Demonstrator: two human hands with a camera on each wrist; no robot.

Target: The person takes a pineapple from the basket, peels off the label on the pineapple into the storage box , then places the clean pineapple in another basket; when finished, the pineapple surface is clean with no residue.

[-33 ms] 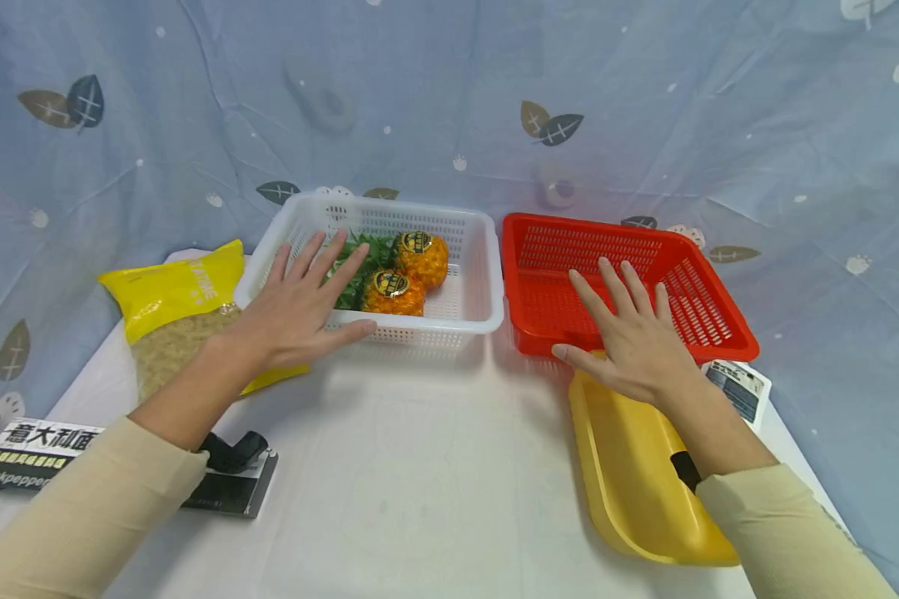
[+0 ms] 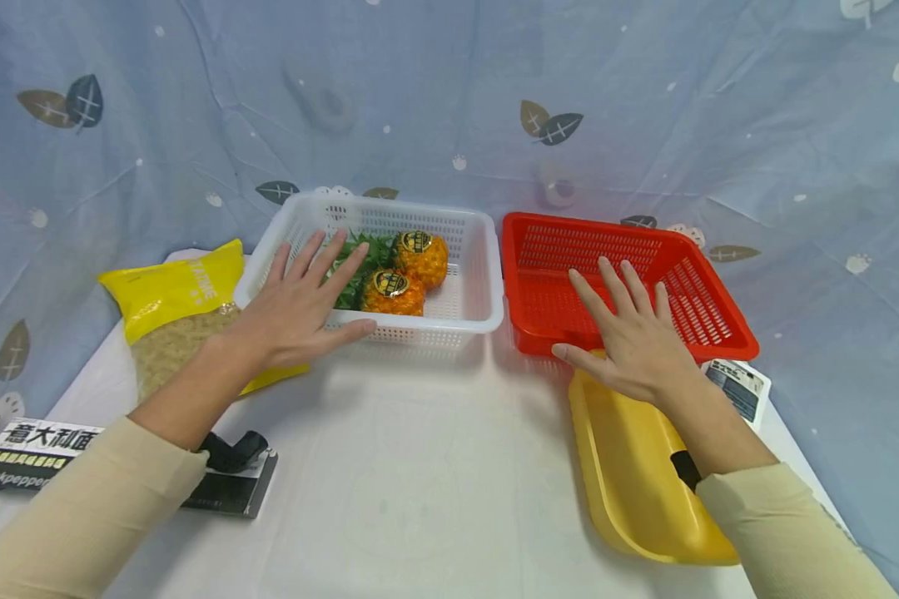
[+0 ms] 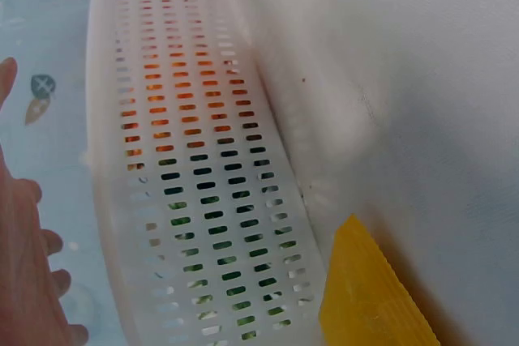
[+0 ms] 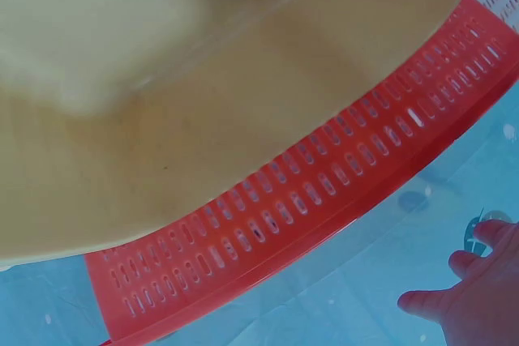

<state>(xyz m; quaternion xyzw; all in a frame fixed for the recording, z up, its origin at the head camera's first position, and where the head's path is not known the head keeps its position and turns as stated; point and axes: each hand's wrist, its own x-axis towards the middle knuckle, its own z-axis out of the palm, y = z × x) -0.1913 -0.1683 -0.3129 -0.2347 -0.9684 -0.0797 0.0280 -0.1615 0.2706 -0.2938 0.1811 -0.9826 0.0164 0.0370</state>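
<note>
My left hand (image 2: 300, 304), fingers spread, hovers over the near left corner of a white perforated basket (image 2: 468, 324). Inside that basket sit two orange netted balls (image 2: 424, 264) with black-and-gold labels, beside some green leaves (image 2: 374, 248) partly hidden behind my fingers. Fingers also spread, my right hand (image 2: 633, 345) is above the near edge of a red perforated basket (image 2: 528, 324), with nothing in its grasp. Under the right wrist lies a yellow tub (image 2: 607, 482), which fills much of the right wrist view.
At the left is a yellow bag of pasta (image 2: 172, 299), and nearer lies a black-and-white box (image 2: 250, 491) with a black object (image 2: 235, 453) on it, partly covered by my left sleeve. A white-and-dark packet (image 2: 740, 389) lies right of the yellow tub. Blue patterned cloth (image 2: 434, 100) hangs behind.
</note>
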